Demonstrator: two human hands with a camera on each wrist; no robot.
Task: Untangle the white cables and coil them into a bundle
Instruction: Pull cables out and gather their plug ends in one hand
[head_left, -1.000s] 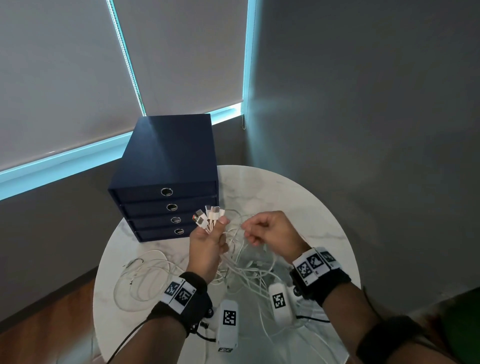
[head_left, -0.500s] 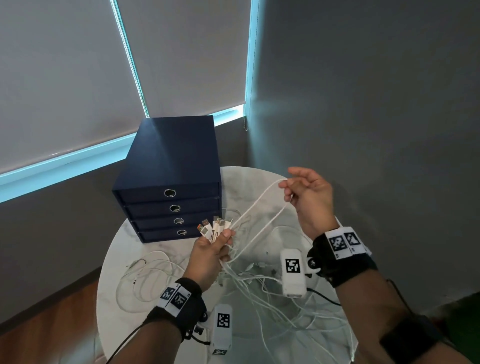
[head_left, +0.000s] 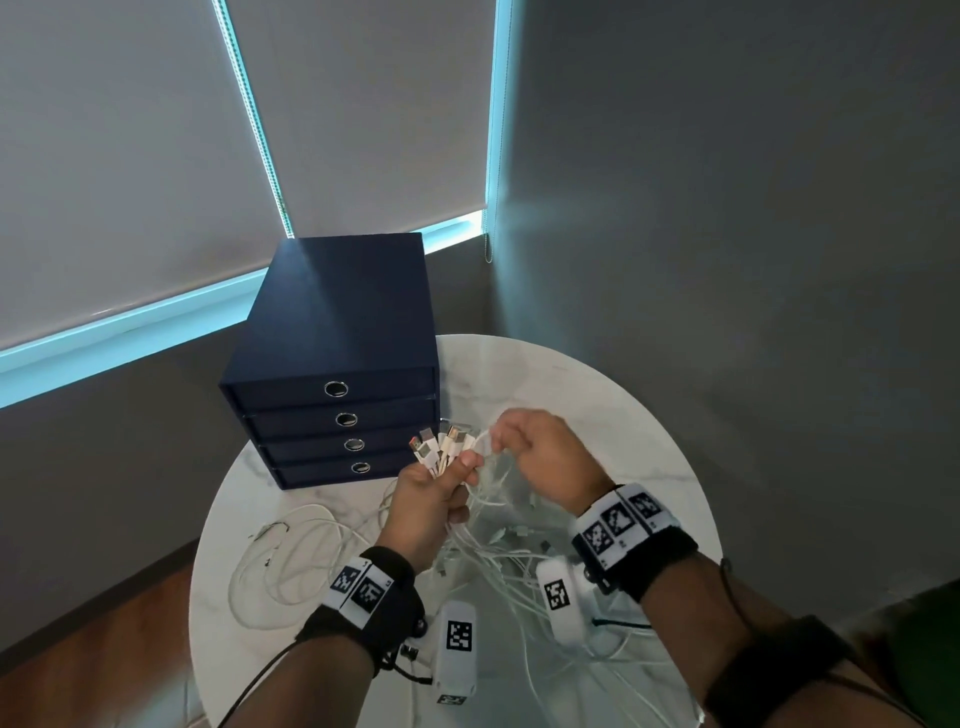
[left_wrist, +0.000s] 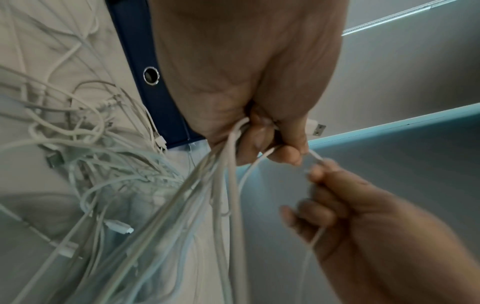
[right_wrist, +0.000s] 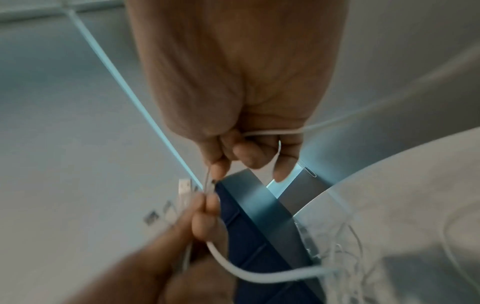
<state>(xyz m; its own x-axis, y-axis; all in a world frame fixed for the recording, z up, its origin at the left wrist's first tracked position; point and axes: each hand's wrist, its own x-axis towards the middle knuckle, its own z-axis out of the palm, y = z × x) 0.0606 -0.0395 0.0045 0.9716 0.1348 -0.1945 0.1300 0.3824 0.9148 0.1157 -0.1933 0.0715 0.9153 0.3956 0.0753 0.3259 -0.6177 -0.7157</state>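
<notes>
My left hand (head_left: 441, 488) is raised over the round marble table (head_left: 623, 415) and grips a bunch of white cables just below their plugs (head_left: 441, 447), which fan out above the fist. The cables (left_wrist: 228, 195) hang from that fist down to a tangled heap (head_left: 514, 551) on the table. My right hand (head_left: 540, 452) sits right beside the left one and pinches one white cable (right_wrist: 259, 133) near its end, close to the left thumb (left_wrist: 285, 154). More loose white cable (head_left: 291, 561) lies in loops at the table's left.
A dark blue four-drawer box (head_left: 337, 374) stands at the back left of the table, close behind my hands. Grey walls (head_left: 727, 208) and window blinds (head_left: 130, 156) enclose the table. A wooden floor (head_left: 104, 649) shows at lower left.
My right hand had pulled a cable up and to the right, away from the bunch. It has now come back down to the left hand with the cable's end. The left hand stays put.
</notes>
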